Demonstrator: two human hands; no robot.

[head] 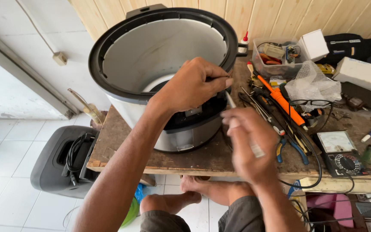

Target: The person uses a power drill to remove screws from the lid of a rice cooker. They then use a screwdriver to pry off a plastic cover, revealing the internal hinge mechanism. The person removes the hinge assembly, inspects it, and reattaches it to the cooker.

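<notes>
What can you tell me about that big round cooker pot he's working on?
The cooker body is a large round appliance shell, silver metal outside with a wide black plastic rim and a pale, bare metal lining; no inner pot or lid is in it. It stands tilted toward the camera on the worn wooden bench, by the panelled wall. The left hand rests on its front rim; the blurred right hand holds a thin tool close by.
</notes>
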